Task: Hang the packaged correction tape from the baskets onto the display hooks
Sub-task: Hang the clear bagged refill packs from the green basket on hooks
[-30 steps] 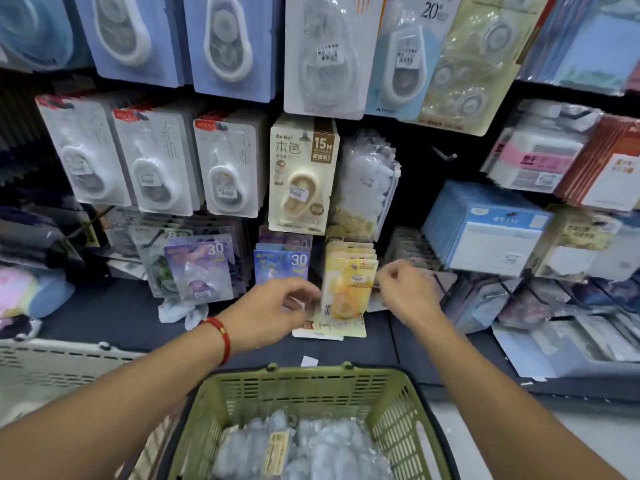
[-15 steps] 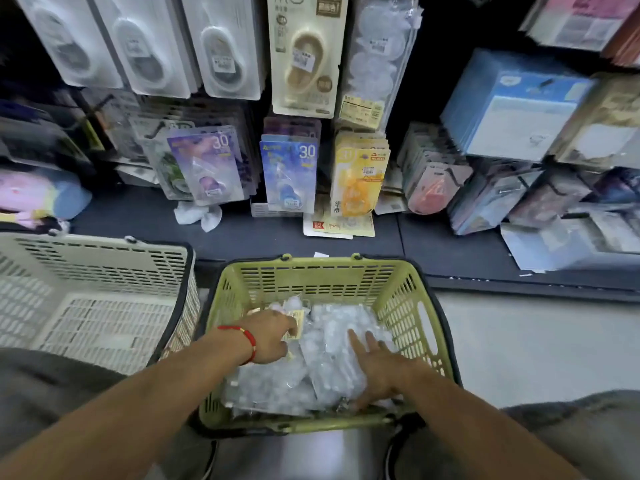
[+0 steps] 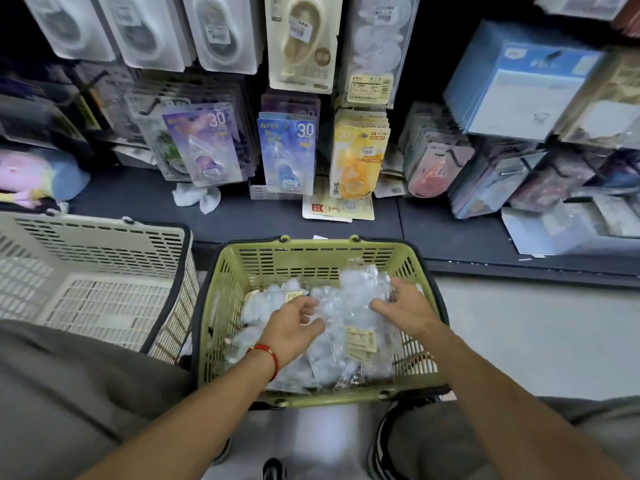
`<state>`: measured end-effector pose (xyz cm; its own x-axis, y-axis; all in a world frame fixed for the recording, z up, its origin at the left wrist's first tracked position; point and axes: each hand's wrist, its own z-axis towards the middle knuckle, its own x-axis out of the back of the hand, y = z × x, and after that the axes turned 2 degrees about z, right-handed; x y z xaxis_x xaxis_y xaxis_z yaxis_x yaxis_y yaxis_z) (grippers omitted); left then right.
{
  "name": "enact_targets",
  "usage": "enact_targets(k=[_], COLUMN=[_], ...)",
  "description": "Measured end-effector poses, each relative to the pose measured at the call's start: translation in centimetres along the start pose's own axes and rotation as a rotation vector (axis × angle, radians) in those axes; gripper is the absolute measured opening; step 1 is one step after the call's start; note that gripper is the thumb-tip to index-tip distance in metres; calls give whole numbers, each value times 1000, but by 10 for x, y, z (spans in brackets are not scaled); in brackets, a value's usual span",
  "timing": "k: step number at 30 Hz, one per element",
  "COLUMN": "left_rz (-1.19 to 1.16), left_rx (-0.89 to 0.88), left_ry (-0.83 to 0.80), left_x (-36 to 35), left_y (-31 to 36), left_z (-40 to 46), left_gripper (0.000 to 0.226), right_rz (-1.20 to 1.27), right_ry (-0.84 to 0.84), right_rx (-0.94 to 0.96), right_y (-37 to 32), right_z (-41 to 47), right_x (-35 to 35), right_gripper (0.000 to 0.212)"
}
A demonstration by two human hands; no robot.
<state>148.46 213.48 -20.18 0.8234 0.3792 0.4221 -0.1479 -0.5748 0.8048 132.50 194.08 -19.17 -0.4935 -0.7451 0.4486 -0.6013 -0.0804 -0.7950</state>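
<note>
Correction tape packs (image 3: 346, 327) heaped in green basket (image 3: 311, 251), both hands in the pile.
Head view: clear bags with yellowish labels, print too small to read. Left hand (image 3: 291, 327), red cord at wrist, fingers loosely curled over the packs, grip uncertain. Right hand (image 3: 405, 306) fingers spread and bent, pressing on the top bag. Beige basket (image 3: 104, 244) just left of the green one. On hooks above the shelf (image 3: 242, 223): purple card (image 3: 207, 143) and blue card (image 3: 287, 150), each marked "30"; yellow card (image 3: 356, 157), Chinese print blurred.
</note>
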Motion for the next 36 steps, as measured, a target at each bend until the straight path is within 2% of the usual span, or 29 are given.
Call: enact_targets(k=[3, 4, 6, 8, 10, 11, 13, 15, 17, 20, 23, 26, 30, 32, 34, 36], left_rz=[-249, -334, -466, -526, -511, -477, -379, -388, -459, -680, -804, -800, -711, -633, -548, -424], left_rx=[101, 122, 133, 93, 43, 37, 30, -17, -44, 0, -21, -125, -248, -315, -384, -458], left_ry=[-63, -103, -195, -232, -165, -105, 23, 102, 138, 114, 82, 105, 50, 82, 161, 268], left_x=[3, 5, 10, 13, 15, 16, 19, 23, 28, 40, 57, 76, 96, 105, 116, 132], left_y=[19, 23, 26, 26, 25, 27, 30, 33, 43, 67, 90, 112, 146, 165, 183, 199], left_z=[0, -2, -5, -8, -9, -10, -12, -11, -13, -15, -18, -23, -24, -19, -10, 0], left_gripper=[65, 67, 68, 54, 45, 48, 68, 77, 68, 31, 26, 52, 93, 94, 82, 67], right_rz=[273, 382, 558, 583, 514, 445, 353, 428, 543, 688, 735, 708, 633, 592, 539, 474], right_ry=[-103, -142, -190, -179, -161, -165, -188, -193, -155, -135, -171, -164, -134, -70, 43, 180], right_rx=[-10, -23, -50, -56, -63, -67, -73, -64, -56, -60, -17, 71, 234, 295, 360, 419], right_y=[-23, -29, -42, -54, -63, -67, -75, -82, -92, -107, -127, -151, -186, -203, -218, -234], right_z=[2, 3, 3, 3, 0, -3, -8, -10, -11, -13, -16, -21, -26, -28, -23, -14], right_x=[-1, -5, -14, -25, -35, -38, -43, -43, -38, -22, -1, 18, 43, 55, 67, 79], right_gripper=[36, 39, 35, 32, 44, 51, 52, 50, 48, 52, 51, 52, 52, 49, 43, 27])
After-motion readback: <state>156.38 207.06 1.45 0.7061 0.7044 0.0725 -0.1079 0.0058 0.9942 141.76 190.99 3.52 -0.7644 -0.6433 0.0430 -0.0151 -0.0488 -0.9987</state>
